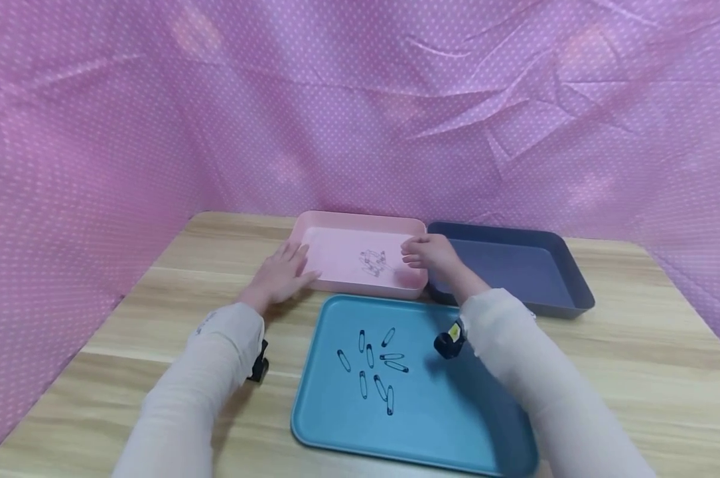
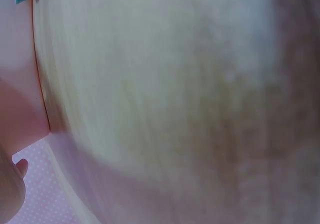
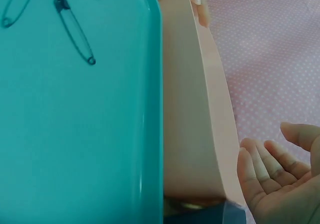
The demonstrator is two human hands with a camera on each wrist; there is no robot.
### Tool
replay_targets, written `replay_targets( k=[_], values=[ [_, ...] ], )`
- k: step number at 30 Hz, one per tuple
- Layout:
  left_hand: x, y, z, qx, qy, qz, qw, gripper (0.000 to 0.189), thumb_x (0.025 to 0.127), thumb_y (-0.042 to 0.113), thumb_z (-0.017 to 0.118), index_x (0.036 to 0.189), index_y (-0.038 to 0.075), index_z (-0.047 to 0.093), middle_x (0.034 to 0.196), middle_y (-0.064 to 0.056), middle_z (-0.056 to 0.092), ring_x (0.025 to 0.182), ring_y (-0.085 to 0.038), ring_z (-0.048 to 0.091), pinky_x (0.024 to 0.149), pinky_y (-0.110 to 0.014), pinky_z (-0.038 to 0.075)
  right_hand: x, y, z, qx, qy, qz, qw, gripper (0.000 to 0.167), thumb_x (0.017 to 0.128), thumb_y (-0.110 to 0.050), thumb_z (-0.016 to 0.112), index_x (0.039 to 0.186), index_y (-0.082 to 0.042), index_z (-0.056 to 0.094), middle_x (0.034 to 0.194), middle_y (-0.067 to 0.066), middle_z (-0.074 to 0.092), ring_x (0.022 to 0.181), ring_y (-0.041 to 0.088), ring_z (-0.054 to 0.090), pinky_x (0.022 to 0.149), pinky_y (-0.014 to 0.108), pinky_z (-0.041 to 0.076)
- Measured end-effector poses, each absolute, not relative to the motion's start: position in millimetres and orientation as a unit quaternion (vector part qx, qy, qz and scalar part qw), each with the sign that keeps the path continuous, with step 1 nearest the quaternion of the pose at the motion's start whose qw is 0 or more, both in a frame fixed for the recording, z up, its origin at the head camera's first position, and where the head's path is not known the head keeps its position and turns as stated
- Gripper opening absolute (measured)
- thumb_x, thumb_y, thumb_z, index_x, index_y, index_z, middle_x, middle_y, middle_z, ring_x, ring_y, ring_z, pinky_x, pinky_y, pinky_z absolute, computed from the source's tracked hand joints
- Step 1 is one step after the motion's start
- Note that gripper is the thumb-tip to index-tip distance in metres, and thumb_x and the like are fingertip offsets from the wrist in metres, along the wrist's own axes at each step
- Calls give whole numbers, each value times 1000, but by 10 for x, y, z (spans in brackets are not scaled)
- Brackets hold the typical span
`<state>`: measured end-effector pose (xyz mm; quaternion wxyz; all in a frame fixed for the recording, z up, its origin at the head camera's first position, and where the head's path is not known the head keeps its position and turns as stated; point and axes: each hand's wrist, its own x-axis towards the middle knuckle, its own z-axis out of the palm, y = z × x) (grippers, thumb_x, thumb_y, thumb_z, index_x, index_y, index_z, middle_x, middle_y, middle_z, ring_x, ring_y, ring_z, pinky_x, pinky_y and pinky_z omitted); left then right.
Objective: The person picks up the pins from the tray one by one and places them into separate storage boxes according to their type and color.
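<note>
My left hand rests at the left rim of the pink tray, fingers spread and holding nothing. Over that tray's right end is my right hand. In the right wrist view its palm and loosely bent fingers show with nothing between them. A small heap of safety pins lies inside the pink tray. Several more safety pins, one of them a black-capped safety pin, lie apart on the blue tray nearer me. Only a sliver of the left hand shows in the left wrist view.
A dark blue-grey tray stands to the right of the pink one, behind the blue tray. All three are on a wooden table. Pink dotted cloth hangs behind and along the sides.
</note>
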<state>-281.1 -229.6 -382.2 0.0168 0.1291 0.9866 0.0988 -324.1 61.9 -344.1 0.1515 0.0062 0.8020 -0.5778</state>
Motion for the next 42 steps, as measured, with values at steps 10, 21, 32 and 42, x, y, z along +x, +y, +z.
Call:
replay_targets(
  k=[10, 21, 32, 42],
  values=[
    [-2825, -2304, -3791, 135, 985, 107, 21, 75, 87, 52, 34, 138, 2, 12, 142, -18, 8, 128, -32, 2, 101, -47, 8, -3133, 871, -3427, -16, 809, -574, 122, 33, 86, -15, 52, 113, 4, 51, 108, 18, 56, 96, 26, 56, 83, 36, 44],
    [-2814, -2230, -3685, 131, 983, 125, 38, 72, 87, 45, 40, 137, 1, 13, 140, -21, 11, 127, -36, 5, 101, -49, 7, -2977, 1244, -3426, -37, 827, -551, 103, 33, 88, -19, 49, 112, 3, 52, 111, 19, 53, 100, 27, 53, 83, 36, 44],
    [-2707, -2207, -3570, 145, 970, 192, 8, 64, 87, 36, 45, 134, -1, 24, 135, -20, 27, 124, -34, 20, 101, -45, 12, -2811, 1667, -3343, -42, 850, -520, 79, 44, 86, -32, 51, 115, 0, 50, 115, 19, 50, 103, 30, 49, 88, 41, 38],
    [-2586, -2141, -3471, 182, 952, 244, 4, 57, 87, 31, 48, 132, 1, 30, 133, -16, 33, 123, -29, 27, 101, -40, 18, -2654, 2113, -3384, -35, 877, -475, 65, 58, 83, -48, 48, 119, -2, 46, 122, 19, 43, 112, 35, 39, 92, 49, 30]
  ],
)
